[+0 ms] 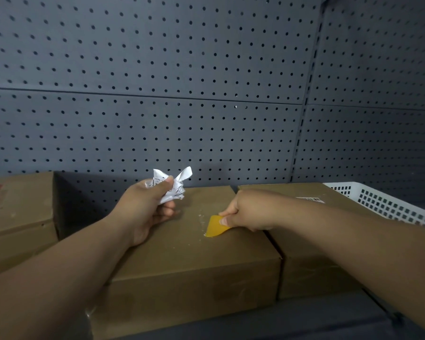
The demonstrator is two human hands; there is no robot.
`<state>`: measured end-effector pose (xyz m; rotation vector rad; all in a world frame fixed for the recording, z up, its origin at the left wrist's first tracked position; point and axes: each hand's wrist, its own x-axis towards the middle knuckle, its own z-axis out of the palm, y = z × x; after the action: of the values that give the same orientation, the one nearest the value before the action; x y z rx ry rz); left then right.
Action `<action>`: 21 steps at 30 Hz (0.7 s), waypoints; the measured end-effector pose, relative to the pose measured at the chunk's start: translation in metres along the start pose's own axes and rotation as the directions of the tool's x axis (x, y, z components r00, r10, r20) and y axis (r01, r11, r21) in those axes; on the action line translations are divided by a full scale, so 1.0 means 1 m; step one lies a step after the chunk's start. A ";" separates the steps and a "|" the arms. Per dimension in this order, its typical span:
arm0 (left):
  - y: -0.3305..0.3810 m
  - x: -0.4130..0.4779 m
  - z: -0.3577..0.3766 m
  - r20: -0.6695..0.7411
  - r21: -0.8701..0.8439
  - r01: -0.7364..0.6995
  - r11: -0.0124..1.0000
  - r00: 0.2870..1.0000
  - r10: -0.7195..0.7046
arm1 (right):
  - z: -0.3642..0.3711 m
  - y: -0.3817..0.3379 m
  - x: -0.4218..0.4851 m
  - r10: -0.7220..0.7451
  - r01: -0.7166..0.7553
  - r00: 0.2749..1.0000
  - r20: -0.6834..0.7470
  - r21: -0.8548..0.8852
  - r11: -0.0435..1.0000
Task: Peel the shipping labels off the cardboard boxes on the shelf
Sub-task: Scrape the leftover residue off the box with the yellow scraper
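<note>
A brown cardboard box (182, 256) sits in the middle of the shelf, its top bare except for small white label crumbs (202, 218). My left hand (142, 209) grips a crumpled white shipping label (172, 185) above the box's far left part. My right hand (245, 212) holds a yellow plastic scraper (215, 228) with its blade flat on the box top. A second box (312, 263) stands touching on the right, with a barcoded label (310, 199) partly showing behind my right forearm.
A third cardboard box (17, 212) with a red mark stands at the left, a dark gap between it and the middle box. A white perforated basket (388, 204) sits at the far right. Grey pegboard (157, 94) backs the shelf.
</note>
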<state>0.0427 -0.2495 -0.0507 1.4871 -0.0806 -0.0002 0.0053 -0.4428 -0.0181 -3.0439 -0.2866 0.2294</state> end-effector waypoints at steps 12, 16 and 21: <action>0.000 0.000 0.001 -0.019 -0.003 -0.005 1.000 1.000 0.005 | 0.010 -0.010 0.000 0.122 -0.118 0.991 -0.056 0.068 0.991; 0.001 -0.001 0.001 -0.027 -0.017 -0.007 1.000 1.000 0.006 | 0.013 -0.016 0.003 0.185 -0.171 0.980 -0.077 0.158 0.973; 0.002 -0.003 0.000 -0.045 -0.020 -0.018 1.000 0.999 0.017 | 0.020 -0.009 -0.003 0.194 -0.026 0.956 -0.219 0.598 0.801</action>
<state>0.0395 -0.2488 -0.0490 1.4655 -0.0568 0.0462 -0.0029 -0.4331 -0.0364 -2.4223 -0.0035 -0.0859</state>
